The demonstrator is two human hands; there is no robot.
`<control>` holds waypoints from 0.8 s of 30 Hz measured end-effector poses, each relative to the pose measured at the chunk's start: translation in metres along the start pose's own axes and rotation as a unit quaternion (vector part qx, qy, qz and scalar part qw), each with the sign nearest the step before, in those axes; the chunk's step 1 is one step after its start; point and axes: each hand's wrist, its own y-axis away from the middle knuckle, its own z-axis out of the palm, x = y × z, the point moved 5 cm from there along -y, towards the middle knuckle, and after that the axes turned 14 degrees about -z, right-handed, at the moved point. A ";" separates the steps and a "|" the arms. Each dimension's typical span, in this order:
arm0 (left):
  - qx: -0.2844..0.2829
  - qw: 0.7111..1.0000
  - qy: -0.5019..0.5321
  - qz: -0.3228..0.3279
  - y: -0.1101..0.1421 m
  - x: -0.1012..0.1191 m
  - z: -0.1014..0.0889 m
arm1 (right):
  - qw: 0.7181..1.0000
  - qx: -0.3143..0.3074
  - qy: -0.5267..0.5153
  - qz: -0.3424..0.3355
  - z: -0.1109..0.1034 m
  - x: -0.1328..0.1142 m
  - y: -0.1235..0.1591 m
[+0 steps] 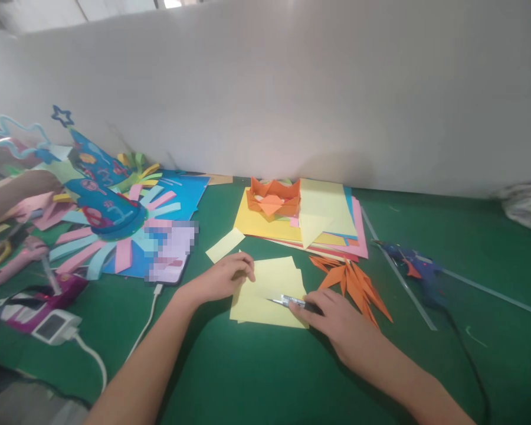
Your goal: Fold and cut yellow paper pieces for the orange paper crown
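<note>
Two or more pale yellow paper sheets (259, 304) lie slightly askew on the green table in front of me. My left hand (225, 276) rests at their upper left edge, fingers curled over the paper and holding it. In my right hand (331, 316) is a slim pointed silver tool (287, 301) with a dark handle, its tip over the middle of the top sheet; its exact kind is unclear. A small yellow paper strip (225, 245) lies just beyond my left hand. Folded orange paper spikes (347, 277) sit beside my right hand.
An orange paper crown (274, 198) stands on stacked coloured paper (331, 206). Rightward lie a blue glue gun (418, 268) and clear glue sticks (402, 283). At left are decorated cone hats (104, 200), a phone (174, 254), a power strip (55, 324) and another person's hand (38, 183).
</note>
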 end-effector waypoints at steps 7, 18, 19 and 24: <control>-0.003 1.000 0.009 -0.004 0.000 0.001 0.000 | 1.000 0.011 0.013 -0.011 -0.001 -0.001 0.002; 0.001 1.000 0.019 0.001 0.000 -0.002 0.000 | 0.999 0.007 0.038 -0.002 0.008 -0.012 0.004; 0.001 1.000 0.019 0.001 -0.001 -0.002 0.000 | 0.999 0.004 0.038 -0.001 0.010 -0.012 0.004; -0.002 1.000 0.018 -0.001 -0.001 -0.001 0.000 | 0.999 -0.007 0.050 0.000 0.016 -0.015 0.003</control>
